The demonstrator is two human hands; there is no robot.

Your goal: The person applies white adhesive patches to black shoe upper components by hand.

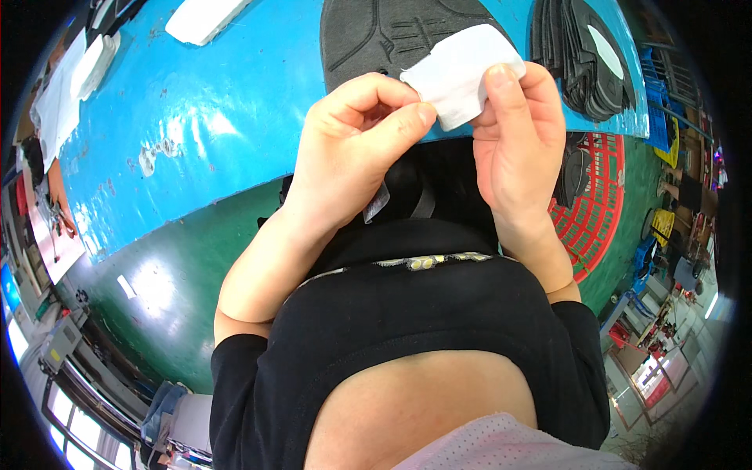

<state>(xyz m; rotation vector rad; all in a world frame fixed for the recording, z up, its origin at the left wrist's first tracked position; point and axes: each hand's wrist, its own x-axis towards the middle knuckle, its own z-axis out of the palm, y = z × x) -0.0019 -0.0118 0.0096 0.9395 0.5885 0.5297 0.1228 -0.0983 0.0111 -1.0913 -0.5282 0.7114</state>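
A small white piece of sheet material (462, 66), paper or cloth, is stretched between my two hands above the table's near edge. My left hand (352, 141) pinches its lower left corner between thumb and forefinger. At its right side, my right hand (517, 133) grips it with the thumb on top and the fingers curled behind. Just beyond, a dark grey moulded sole-shaped piece (364, 39) lies on the blue table (219, 133); the white piece and my left hand cover part of it.
At the far right of the table stands a stack of dark sole-shaped pieces (572, 59) with a white patch on it. White stacked pieces (204, 17) lie at the far left. A red plastic basket (599, 211) holding dark pieces stands on the green floor (188, 313) at right.
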